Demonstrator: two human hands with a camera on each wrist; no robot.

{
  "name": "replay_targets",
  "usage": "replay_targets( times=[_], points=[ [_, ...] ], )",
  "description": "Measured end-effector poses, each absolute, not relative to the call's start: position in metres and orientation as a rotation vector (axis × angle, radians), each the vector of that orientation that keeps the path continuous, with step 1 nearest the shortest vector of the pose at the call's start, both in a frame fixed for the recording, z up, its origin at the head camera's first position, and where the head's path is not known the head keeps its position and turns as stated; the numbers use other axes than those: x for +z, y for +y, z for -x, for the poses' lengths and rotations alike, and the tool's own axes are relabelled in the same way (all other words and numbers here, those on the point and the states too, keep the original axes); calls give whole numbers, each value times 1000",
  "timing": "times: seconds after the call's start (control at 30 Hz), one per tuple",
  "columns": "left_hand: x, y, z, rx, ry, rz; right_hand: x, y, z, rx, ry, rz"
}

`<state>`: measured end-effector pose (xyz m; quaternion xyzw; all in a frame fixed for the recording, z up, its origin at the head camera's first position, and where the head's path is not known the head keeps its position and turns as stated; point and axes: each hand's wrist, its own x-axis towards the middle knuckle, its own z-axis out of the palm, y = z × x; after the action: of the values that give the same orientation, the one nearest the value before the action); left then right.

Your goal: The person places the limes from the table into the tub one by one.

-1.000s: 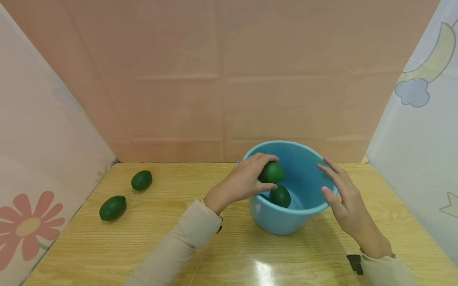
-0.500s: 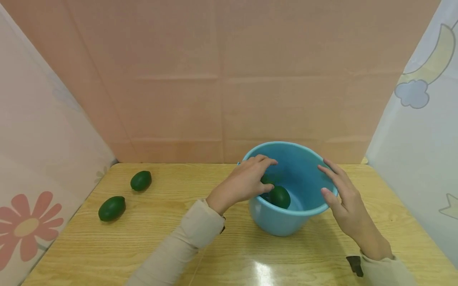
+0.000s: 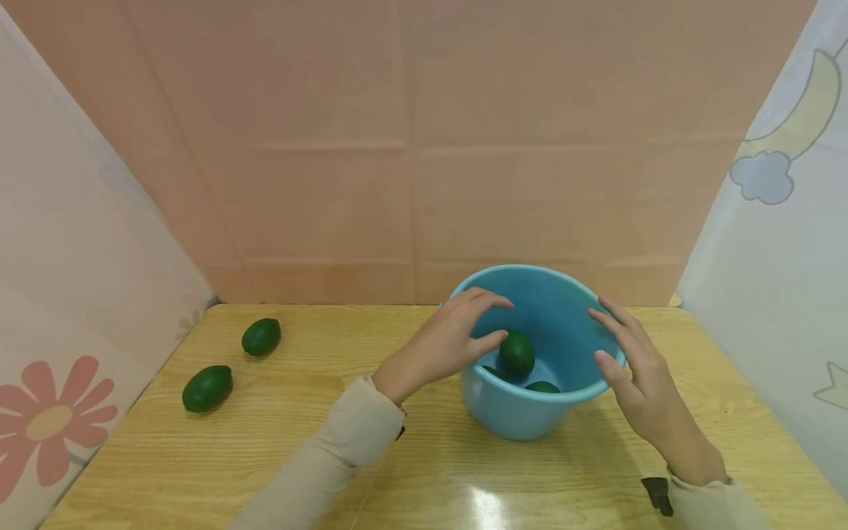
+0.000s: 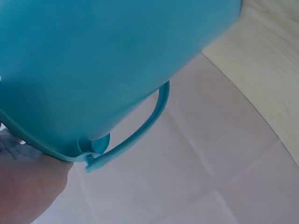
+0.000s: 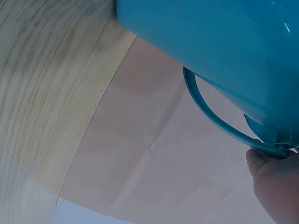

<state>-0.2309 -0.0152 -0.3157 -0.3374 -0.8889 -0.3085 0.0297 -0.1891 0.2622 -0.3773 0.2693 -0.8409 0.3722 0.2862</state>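
Note:
A light blue bucket (image 3: 520, 419) stands on the table, right of the middle in the head view. Inside it lies a dark green lime (image 3: 517, 355), with parts of two more showing behind the near rim. My left hand (image 3: 447, 337) is over the bucket's left rim, thumb and fingers spread apart with nothing between them. At the opposite side, my right hand (image 3: 641, 379) rests against the rim with its fingers extended over the edge. Both wrist views show the bucket's outer wall and its hanging blue handle (image 4: 152, 119); the right fingertips are right by the handle's pivot.
Two more limes lie on the left of the wooden table (image 3: 298, 456): one nearer the front (image 3: 208, 389), another farther back (image 3: 261, 337). A plain pinkish backdrop (image 3: 331, 184) rises behind the table, and patterned sheets flank both sides.
My left hand has released the lime it held, and that lime has dropped into the bucket. The left hand has drawn slightly back; the right hand stays in place.

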Motion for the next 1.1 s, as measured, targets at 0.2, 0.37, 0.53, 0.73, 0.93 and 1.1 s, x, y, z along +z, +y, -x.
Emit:
replay_targets(
  times=[0.2, 0.37, 0.53, 0.73, 0.93, 1.1],
  points=[
    [-319, -24, 231, -945, -2640, 1056, -377, 261, 189, 1009, -2252, -703],
    [-320, -32, 231, -921, -2574, 1064, -377, 260, 190, 1031, -2212, -698],
    [-322, -43, 229, -914, -2540, 1042, -379, 261, 190, 1034, -2214, -692],
    [-321, -55, 227, -950, -2558, 977, -379, 261, 190, 1038, -2217, -690],
    [-318, -64, 225, -979, -2555, 939, -380, 261, 191, 1041, -2213, -691],
    [-318, -72, 224, -1009, -2536, 911, -380, 261, 191, 1039, -2210, -695]
  ],
)
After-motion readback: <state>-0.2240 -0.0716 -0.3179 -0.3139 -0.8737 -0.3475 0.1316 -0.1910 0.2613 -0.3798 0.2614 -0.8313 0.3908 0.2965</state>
